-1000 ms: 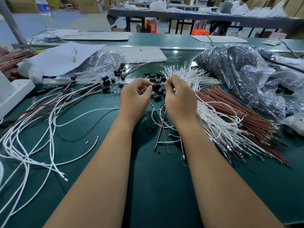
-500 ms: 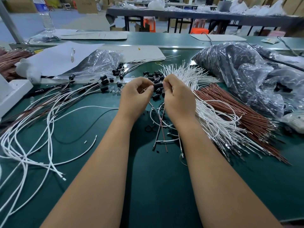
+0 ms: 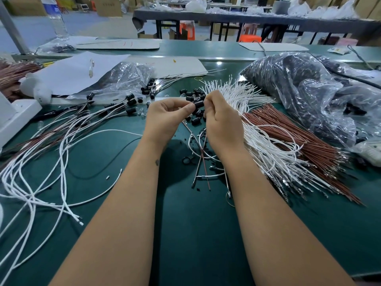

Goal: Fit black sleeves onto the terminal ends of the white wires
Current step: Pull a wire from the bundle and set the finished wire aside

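Black sleeve (image 3: 199,104) now pinched between both hands, raised slightly

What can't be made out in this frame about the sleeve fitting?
- Head view: whether a wire terminal sits inside the black sleeve; the fingertips of the left hand and right hand cover its ends.
- Contents of the dark plastic bag: crumpled film hides them.
- Far table workers: blurred.

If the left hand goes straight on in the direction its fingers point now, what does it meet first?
Probably the right hand: the left hand points rightward, pinching the black sleeve between both hands. Depth is unclear.
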